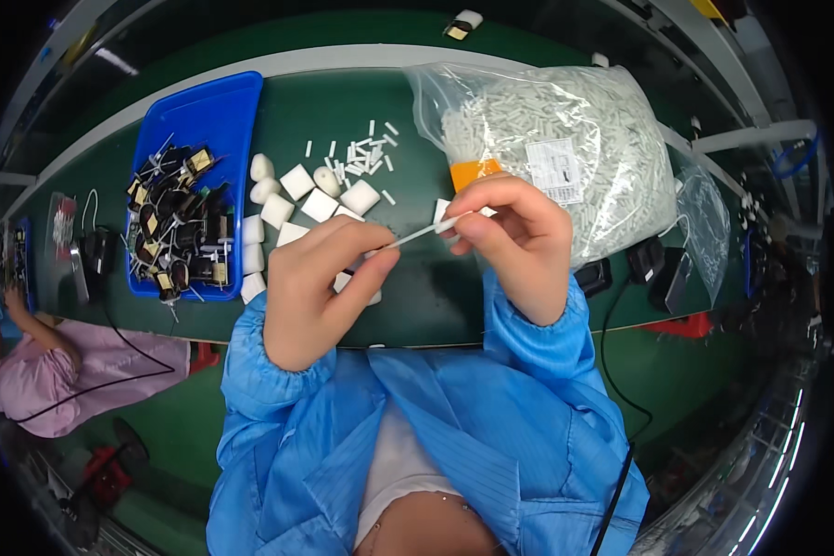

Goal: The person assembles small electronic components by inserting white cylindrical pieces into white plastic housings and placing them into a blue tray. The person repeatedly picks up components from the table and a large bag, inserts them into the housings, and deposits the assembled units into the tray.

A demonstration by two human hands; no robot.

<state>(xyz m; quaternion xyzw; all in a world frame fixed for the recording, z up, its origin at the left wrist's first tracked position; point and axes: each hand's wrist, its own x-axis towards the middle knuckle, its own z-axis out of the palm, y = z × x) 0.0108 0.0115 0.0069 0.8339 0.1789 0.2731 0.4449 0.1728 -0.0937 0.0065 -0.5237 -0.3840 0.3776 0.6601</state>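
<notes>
electronics assembly line in a factory. long green tabletop (417,102) carried a blue tray (215,116) of small wound coil parts (178,222), a clear bag of white sleeves (565,139), loose white sleeves (357,153). blue work smock (454,435) worn; another worker (28,371) sat alongside.

Blue tray (221,111), green table (435,296), white foam blocks (298,181), blue sleeves (537,329).

Left hand (310,287) is hiding the near end of the thin white stick (417,232); right hand (519,236) is covering its far end. Blocks (292,208) beneath the hands are partly concealed. Parts in the blue tray (213,111) are too small to identify. Clear bag (574,139) is masking the desk (435,296) behind.
</notes>
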